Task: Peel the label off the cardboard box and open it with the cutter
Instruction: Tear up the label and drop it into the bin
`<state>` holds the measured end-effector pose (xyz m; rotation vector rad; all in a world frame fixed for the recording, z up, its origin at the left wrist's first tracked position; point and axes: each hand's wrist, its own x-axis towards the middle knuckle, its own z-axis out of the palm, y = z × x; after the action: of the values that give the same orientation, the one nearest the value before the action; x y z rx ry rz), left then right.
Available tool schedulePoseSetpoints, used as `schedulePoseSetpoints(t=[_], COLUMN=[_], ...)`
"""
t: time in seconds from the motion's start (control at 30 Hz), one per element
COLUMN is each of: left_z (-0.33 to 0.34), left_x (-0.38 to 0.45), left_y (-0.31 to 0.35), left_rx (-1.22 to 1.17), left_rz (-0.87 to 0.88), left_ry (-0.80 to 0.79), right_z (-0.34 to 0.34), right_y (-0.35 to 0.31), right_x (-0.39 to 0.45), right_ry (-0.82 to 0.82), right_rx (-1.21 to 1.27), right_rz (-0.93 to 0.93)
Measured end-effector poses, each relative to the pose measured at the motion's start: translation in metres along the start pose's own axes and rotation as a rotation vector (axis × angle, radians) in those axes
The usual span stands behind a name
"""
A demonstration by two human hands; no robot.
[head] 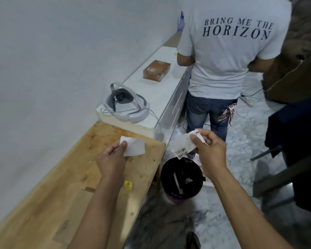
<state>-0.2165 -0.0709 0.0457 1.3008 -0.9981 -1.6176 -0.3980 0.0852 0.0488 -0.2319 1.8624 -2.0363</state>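
Observation:
My left hand [113, 157] pinches a blank white piece of paper [136, 147] above the far end of the wooden table [61, 186]. My right hand [209, 151] pinches a peeled white label with barcodes [182, 147] in the air over a black bin [181, 177] on the floor. A small yellow object [128, 185], possibly the cutter, lies on the table just right of my left forearm. A brown cardboard box [156, 70] rests on a white bench [151, 94] farther back.
A white headset [126, 103] with a cable lies on the near end of the white bench. A person in a white T-shirt [228, 51] stands beside that bench, back turned. Dark furniture [294, 141] stands at the right. A wall runs along the left.

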Motion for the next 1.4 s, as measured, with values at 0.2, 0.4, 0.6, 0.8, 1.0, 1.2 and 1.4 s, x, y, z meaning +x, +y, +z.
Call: schedulePoseSetpoints(t=[0.2,0.4,0.6,0.8,1.0,1.2,1.4], left_z=[0.050,0.087,0.119,0.165,0.198,0.219,0.242], left_x=[-0.040,-0.051,-0.044,-0.042,-0.038,-0.033,-0.035], left_y=[-0.006,-0.024,-0.030,-0.030,-0.041,-0.045,-0.055], left_rx=[-0.172,-0.141,-0.003,0.032,0.167,0.827,1.008], left_rz=[-0.176,-0.097,0.077,0.092,0.077,0.684,0.767], left_ry=[-0.390,-0.340,-0.340,-0.468,-0.446,-0.504,-0.426], right_z=[0.030,0.014,-0.029,-0.050,-0.069,-0.083,-0.095], right_y=[-0.002,0.012,0.003,-0.020,-0.010,-0.011,-0.009], right_x=[-0.022,-0.012,0.036,0.103,0.137,0.160,0.176], right_ry=[-0.021,0.064,-0.068,-0.466,-0.490,-0.512,-0.538], right_rx=[0.140,-0.103,-0.372,-0.523,-0.592,-0.722,-0.742], right_rz=[0.012,-0.054,-0.046,-0.388,-0.435,-0.598,-0.486])
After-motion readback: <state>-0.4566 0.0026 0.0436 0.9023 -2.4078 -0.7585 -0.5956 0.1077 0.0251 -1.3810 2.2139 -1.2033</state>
